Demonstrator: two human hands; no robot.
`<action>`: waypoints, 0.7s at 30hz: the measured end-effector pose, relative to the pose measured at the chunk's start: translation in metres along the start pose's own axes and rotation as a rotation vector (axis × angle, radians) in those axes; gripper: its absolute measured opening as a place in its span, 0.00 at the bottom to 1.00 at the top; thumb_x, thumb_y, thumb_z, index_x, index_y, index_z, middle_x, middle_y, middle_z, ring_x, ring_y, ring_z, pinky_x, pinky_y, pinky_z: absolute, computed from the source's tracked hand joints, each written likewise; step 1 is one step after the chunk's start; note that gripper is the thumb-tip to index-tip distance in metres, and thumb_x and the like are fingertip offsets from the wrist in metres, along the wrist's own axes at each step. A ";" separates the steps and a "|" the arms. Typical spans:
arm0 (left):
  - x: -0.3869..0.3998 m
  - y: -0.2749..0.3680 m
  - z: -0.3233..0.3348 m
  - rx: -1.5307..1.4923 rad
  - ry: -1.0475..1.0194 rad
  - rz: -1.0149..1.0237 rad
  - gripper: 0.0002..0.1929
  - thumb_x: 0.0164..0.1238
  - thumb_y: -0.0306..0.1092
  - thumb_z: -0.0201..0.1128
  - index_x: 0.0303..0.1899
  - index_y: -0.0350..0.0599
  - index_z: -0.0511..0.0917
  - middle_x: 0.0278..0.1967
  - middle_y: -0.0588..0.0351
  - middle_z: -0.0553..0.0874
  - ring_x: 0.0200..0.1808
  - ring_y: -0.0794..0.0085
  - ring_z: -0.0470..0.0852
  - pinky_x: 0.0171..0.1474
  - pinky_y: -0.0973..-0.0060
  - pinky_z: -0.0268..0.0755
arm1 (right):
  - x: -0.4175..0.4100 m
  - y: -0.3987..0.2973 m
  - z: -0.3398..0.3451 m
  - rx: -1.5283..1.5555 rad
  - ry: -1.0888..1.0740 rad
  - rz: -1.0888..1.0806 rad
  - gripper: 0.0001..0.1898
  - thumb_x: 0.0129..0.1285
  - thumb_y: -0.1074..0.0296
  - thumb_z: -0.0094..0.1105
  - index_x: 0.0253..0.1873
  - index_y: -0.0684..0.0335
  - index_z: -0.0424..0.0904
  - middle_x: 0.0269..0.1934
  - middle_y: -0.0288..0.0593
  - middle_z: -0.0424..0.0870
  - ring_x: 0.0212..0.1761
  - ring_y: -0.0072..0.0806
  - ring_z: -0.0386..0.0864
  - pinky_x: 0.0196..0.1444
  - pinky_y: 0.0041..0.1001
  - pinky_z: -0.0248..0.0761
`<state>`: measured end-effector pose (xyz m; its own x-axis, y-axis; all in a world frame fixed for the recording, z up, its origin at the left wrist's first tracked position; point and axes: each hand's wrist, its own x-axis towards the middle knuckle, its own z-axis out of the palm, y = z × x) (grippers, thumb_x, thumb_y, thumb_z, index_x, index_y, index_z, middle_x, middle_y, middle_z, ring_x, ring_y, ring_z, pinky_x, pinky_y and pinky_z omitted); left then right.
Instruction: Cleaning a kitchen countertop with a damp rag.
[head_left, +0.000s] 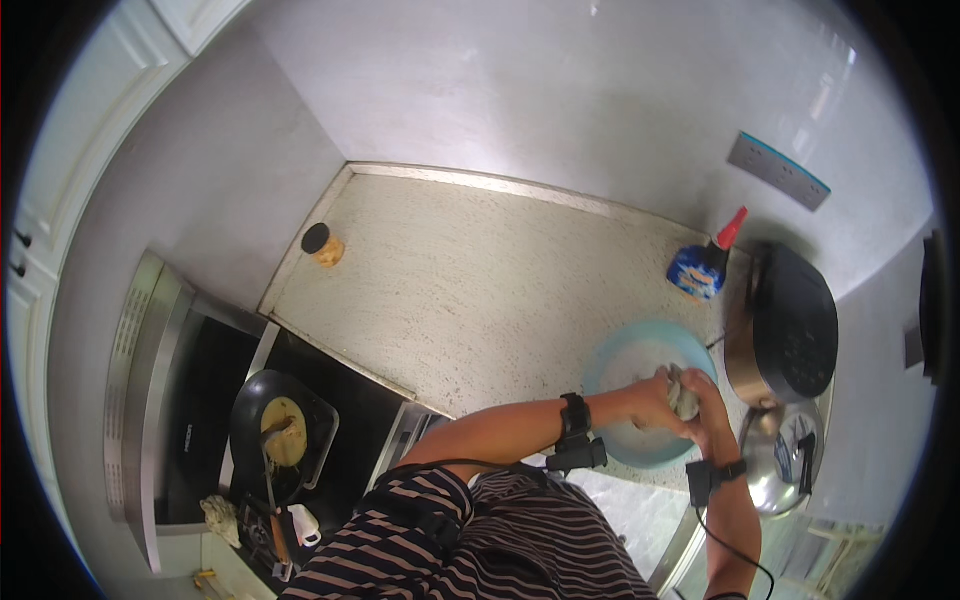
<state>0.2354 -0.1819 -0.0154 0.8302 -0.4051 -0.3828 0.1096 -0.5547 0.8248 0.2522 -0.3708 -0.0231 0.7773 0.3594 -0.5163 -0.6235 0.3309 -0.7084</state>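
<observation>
A bundled greyish-white cloth is squeezed between my two hands over a light-blue plastic basin on the speckled countertop. My left hand grips its left side, and my right hand closes around its right side. Whitish, cloudy water lies in the basin. Behind it stands a blue spray bottle with a red nozzle. Both wrists wear black straps with small devices and cables.
A black rice cooker and a shiny metal lid are at the right. On the left, a wok with yellowish liquid and a ladle sits on the stove. A black-lidded jar stands near the back-left corner.
</observation>
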 end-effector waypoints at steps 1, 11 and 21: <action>-0.002 0.003 -0.004 -0.307 -0.096 -0.060 0.53 0.53 0.57 0.77 0.69 0.25 0.62 0.54 0.40 0.85 0.53 0.55 0.87 0.51 0.60 0.83 | -0.002 -0.001 -0.002 0.014 -0.006 -0.046 0.11 0.67 0.68 0.68 0.50 0.57 0.77 0.47 0.40 0.84 0.50 0.32 0.84 0.55 0.35 0.80; -0.061 0.062 -0.021 -1.931 -0.802 0.043 0.43 0.72 0.77 0.51 0.67 0.43 0.72 0.56 0.46 0.83 0.56 0.61 0.87 0.53 0.65 0.88 | -0.018 -0.053 0.037 0.090 -0.267 -0.445 0.13 0.66 0.67 0.70 0.47 0.55 0.71 0.48 0.39 0.77 0.56 0.39 0.80 0.62 0.40 0.77; -0.032 0.054 -0.008 -1.688 -0.600 -0.073 0.18 0.70 0.38 0.73 0.54 0.44 0.76 0.39 0.58 0.80 0.39 0.76 0.82 0.32 0.80 0.78 | -0.021 -0.092 0.053 -0.326 -0.224 -0.245 0.13 0.62 0.76 0.70 0.41 0.57 0.72 0.41 0.36 0.78 0.45 0.30 0.83 0.46 0.30 0.81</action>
<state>0.2192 -0.1934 0.0443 0.5489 -0.8115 -0.2002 0.8358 0.5299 0.1437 0.2890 -0.3628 0.0779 0.8389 0.4960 -0.2240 -0.3373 0.1508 -0.9292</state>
